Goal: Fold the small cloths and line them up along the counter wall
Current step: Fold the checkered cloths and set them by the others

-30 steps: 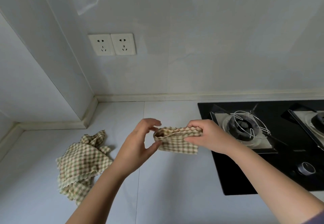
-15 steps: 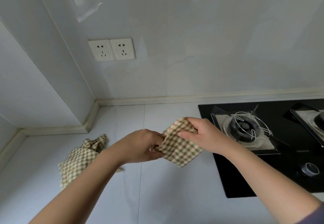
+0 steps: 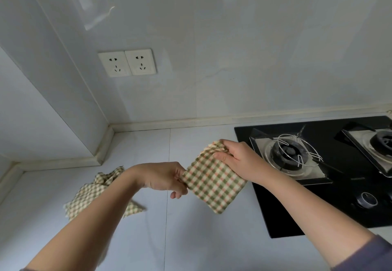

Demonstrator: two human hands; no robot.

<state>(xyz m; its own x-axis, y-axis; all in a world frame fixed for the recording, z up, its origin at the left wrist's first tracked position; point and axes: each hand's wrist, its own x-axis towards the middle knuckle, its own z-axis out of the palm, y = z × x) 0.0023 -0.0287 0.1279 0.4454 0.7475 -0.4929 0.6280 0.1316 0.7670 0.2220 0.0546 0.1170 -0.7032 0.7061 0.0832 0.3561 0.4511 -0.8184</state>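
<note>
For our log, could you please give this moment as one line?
step: folding | left hand: pinches folded cloth | right hand: grips it | cloth pile: crumpled on counter

Two white wall sockets (image 3: 127, 63) sit side by side, high on the left. To the right lies a black glass gas hob (image 3: 318, 217). Its nearer burner (image 3: 286, 153) carries a bent wire ring (image 3: 299, 160). A second burner (image 3: 381, 143) is cut off by the right edge. A round knob (image 3: 366, 199) sits at the front.
</note>
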